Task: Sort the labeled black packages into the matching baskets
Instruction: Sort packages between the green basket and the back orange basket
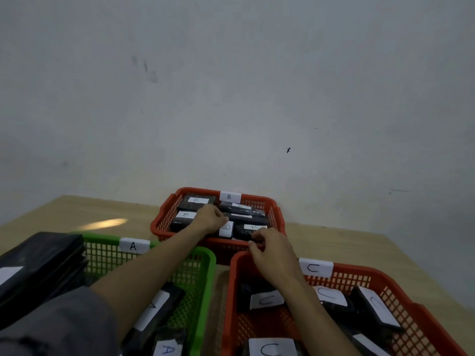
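Nearest the camera, the green basket marked A (pixel 205 255) on the left holds A-labelled black packages (pixel 154 314), and the red basket marked C (pixel 385 276) on the right holds several C-labelled packages (pixel 267 300). A dark stack of black packages (pixel 38 260) rests over the green basket's left side; its labels are too cut off to read. Both arms reach past these to the far red basket marked B (pixel 164 217), which stands against the wall (pixel 231 86) on the wooden table (pixel 347 247). The left hand (pixel 209 218) is curled among the B-labelled packages (pixel 185 219), seemingly pinching one with an upright label (pixel 226 229). The right hand (pixel 272 250) has its fingers bent on a black package (pixel 244 233) at the basket's near rim. The step looks like settling packages into B. Next, I judge, comes letting go and drawing back for another package, with the near rims of A and C to clear.
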A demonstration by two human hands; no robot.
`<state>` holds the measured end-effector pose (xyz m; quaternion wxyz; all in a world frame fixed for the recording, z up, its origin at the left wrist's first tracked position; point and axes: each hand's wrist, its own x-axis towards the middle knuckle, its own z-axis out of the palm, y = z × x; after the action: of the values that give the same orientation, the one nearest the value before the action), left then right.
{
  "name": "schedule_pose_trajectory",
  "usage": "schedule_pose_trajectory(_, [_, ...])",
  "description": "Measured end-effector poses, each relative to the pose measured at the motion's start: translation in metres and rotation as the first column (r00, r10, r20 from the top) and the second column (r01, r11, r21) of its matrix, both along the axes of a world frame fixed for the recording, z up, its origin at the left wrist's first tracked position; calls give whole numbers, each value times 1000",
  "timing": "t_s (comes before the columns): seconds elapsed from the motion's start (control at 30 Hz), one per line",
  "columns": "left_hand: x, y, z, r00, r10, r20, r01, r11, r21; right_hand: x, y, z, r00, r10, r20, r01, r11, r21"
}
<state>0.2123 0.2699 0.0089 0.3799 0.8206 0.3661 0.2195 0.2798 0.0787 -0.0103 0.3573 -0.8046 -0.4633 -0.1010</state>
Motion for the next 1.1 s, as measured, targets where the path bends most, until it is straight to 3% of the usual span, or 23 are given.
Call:
schedule_pose_trajectory(0.1, [-1, 2, -2, 999, -33, -16, 33, 998, 49, 3, -1, -1, 1000, -3, 3, 3, 1000, 5])
schedule_pose_trajectory(0.23, [-8, 6, 0, 984, -151, -98, 152, 988, 2, 6, -1, 1, 1000, -26, -4, 26, 1000, 17])
schedule_pose_trajectory(0.37, [-10, 7, -1, 951, -188, -245, 231, 960, 159, 2, 0, 1, 1000, -12, 13, 12, 1000, 10])
schedule_pose_trajectory(0.6, [-9, 4, -5, 944, -184, -273, 263, 921, 288, 1, 0, -1, 999, -5, 38, 5, 1000, -5])
schedule_pose_trajectory(0.87, [-27, -3, 7, 969, -188, -162, 229, 927, 296, -1, 0, 3, 998, 7, 65, -7, 1000, -6])
schedule_pose_trajectory(1.1, [-117, -51, 45, 965, -242, -99, 261, 862, 435, -24, -3, 18, 994, 89, 62, -88, 996, -27])
